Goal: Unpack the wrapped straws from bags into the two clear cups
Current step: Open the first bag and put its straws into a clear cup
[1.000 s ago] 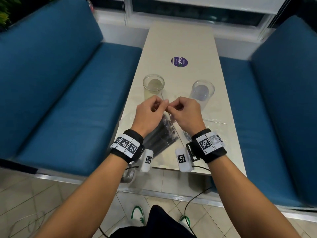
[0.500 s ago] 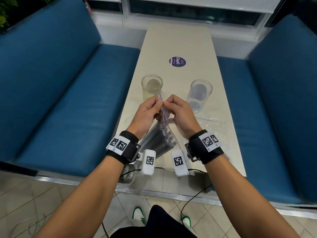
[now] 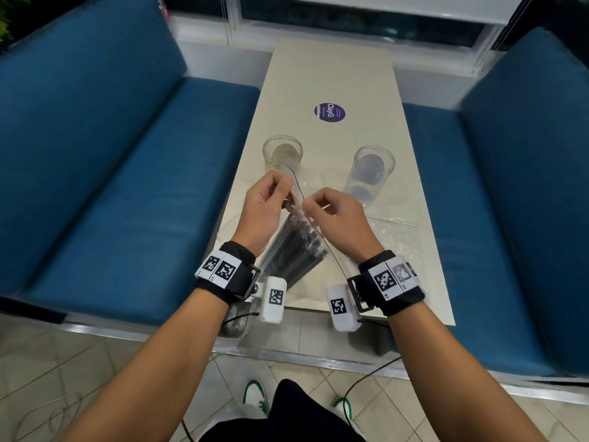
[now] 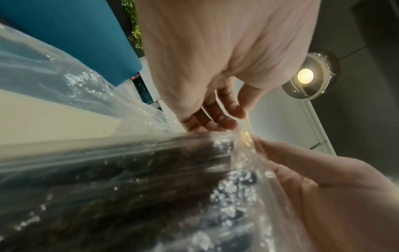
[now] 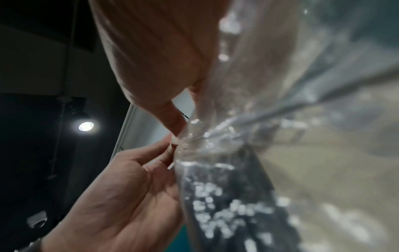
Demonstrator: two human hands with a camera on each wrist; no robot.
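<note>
Both hands, left hand (image 3: pixel 266 205) and right hand (image 3: pixel 338 218), pinched the straw bag (image 3: pixel 296 247) mouth above the bench (image 3: pixel 331 74), each grip clenched on film to tear it open.

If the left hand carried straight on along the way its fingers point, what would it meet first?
Probably the left clear cup: the left hand, pinching the top of the bag of straws, points away toward it. Depth is unclear, so it might pass above the rim.

Straws (image 3: pixel 294 250) blurred inside bag (image 3: pixel 298 199); count unreadable.
</note>
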